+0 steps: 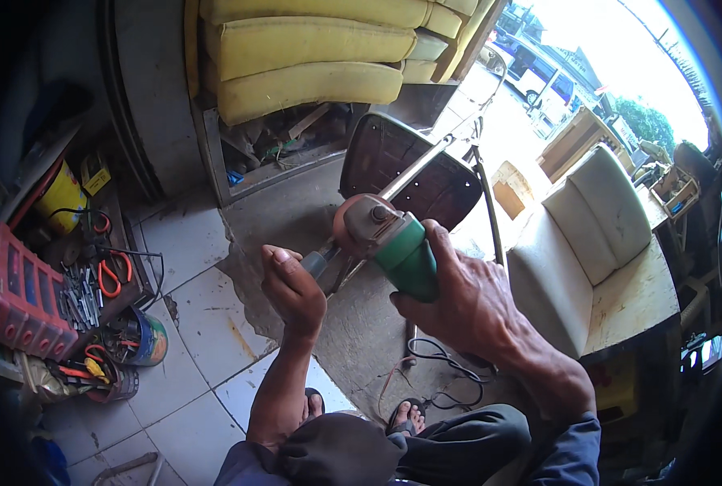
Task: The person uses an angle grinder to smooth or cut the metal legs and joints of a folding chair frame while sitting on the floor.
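My right hand (478, 304) is wrapped round the green body of an angle grinder (409, 259). The grinder's metal head and reddish-brown disc (347, 225) lie over a metal tube frame (416, 168); whether the disc touches the tube is hidden. Beside the disc, my left hand (294, 290) is closed at a leg end with a grey rubber cap (315, 264). Its curled fingers cover part of what it grips. Behind the grinder, a dark brown panel with small holes (409, 174) leans at the frame.
A black power cable (450, 368) coils on the floor near my feet. To the left are a red plastic rack (29, 296), tins of tools (146, 338) and orange-handled pliers (114, 275). Yellow cushions (312, 49) are stacked behind; a beige padded seat (575, 251) stands right.
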`<move>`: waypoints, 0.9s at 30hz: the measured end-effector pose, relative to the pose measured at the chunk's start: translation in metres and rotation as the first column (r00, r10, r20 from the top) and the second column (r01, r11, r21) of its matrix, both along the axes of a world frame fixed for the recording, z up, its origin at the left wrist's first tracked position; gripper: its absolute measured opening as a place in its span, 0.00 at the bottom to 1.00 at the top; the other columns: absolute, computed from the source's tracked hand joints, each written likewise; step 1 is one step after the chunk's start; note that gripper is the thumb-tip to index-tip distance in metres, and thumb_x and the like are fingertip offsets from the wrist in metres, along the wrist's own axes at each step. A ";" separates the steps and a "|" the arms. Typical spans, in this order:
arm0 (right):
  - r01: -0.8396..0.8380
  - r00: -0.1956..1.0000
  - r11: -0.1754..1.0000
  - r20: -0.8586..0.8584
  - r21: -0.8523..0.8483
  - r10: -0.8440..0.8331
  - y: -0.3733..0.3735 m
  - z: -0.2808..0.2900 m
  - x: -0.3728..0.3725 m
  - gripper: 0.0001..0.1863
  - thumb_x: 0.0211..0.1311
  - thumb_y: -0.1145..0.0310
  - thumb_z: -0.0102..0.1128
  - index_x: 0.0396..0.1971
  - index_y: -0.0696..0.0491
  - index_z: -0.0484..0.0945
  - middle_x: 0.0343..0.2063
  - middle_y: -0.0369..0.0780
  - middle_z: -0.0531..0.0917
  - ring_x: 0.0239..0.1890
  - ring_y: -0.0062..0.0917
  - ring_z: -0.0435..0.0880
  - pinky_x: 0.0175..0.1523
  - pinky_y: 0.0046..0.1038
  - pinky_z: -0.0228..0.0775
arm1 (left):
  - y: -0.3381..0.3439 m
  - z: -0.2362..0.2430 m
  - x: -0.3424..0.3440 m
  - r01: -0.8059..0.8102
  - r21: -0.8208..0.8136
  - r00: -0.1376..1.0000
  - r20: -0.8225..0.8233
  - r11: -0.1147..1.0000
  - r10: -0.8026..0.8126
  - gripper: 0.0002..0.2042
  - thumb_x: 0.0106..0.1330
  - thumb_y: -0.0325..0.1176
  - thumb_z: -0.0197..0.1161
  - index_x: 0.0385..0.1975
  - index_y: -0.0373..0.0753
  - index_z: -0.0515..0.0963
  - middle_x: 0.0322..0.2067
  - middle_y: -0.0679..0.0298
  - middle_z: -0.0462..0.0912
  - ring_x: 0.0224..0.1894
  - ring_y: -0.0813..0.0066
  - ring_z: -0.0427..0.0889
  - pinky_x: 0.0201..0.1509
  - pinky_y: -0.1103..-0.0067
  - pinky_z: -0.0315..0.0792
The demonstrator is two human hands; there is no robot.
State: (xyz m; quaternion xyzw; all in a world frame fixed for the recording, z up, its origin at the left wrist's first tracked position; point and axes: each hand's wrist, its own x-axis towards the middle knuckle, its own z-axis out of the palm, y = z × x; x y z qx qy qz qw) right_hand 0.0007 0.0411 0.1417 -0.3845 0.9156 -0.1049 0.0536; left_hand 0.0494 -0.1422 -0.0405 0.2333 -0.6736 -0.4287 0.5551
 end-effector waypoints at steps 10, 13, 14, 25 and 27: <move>-0.111 0.993 0.990 0.046 0.092 0.107 -0.003 0.007 -0.005 0.41 0.58 0.58 0.70 0.64 0.62 0.59 0.35 0.60 0.85 0.29 0.53 0.88 0.32 0.50 0.78 | 0.001 0.000 0.008 0.066 0.108 0.995 0.068 0.992 -0.074 0.17 0.84 0.38 0.37 0.30 0.37 0.63 0.28 0.60 0.66 0.33 0.68 0.67 0.42 0.69 0.67; -0.034 0.997 0.999 0.071 0.043 0.031 -0.001 0.013 -0.030 0.38 0.58 0.56 0.69 0.60 0.63 0.61 0.26 0.57 0.85 0.26 0.52 0.88 0.34 0.50 0.79 | 0.003 0.001 0.005 0.053 0.064 0.996 0.063 0.997 -0.057 0.18 0.84 0.38 0.37 0.31 0.35 0.62 0.28 0.59 0.65 0.33 0.66 0.66 0.43 0.68 0.66; 0.024 0.995 0.999 0.093 0.034 -0.027 0.004 0.006 -0.045 0.39 0.58 0.56 0.69 0.60 0.63 0.61 0.25 0.57 0.85 0.27 0.53 0.88 0.36 0.49 0.81 | 0.004 0.000 0.003 0.049 0.051 0.997 0.062 0.997 -0.052 0.18 0.84 0.38 0.36 0.31 0.35 0.62 0.28 0.59 0.65 0.33 0.65 0.66 0.43 0.68 0.66; 0.312 0.950 0.942 0.067 -0.123 -0.306 0.025 -0.028 -0.201 0.45 0.54 0.49 0.72 0.65 0.64 0.65 0.43 0.56 0.86 0.43 0.43 0.90 0.49 0.41 0.83 | 0.004 0.003 0.006 0.015 0.022 0.994 0.109 1.000 -0.018 0.18 0.84 0.38 0.37 0.30 0.35 0.61 0.28 0.58 0.65 0.32 0.64 0.65 0.42 0.67 0.65; 0.335 0.942 0.926 0.087 -0.175 -0.325 0.026 -0.035 -0.233 0.45 0.54 0.49 0.72 0.64 0.63 0.65 0.45 0.54 0.85 0.45 0.40 0.89 0.49 0.39 0.83 | 0.002 0.003 0.007 0.014 -0.001 0.993 0.116 1.000 -0.014 0.18 0.84 0.39 0.37 0.30 0.35 0.61 0.28 0.58 0.65 0.32 0.64 0.65 0.42 0.67 0.65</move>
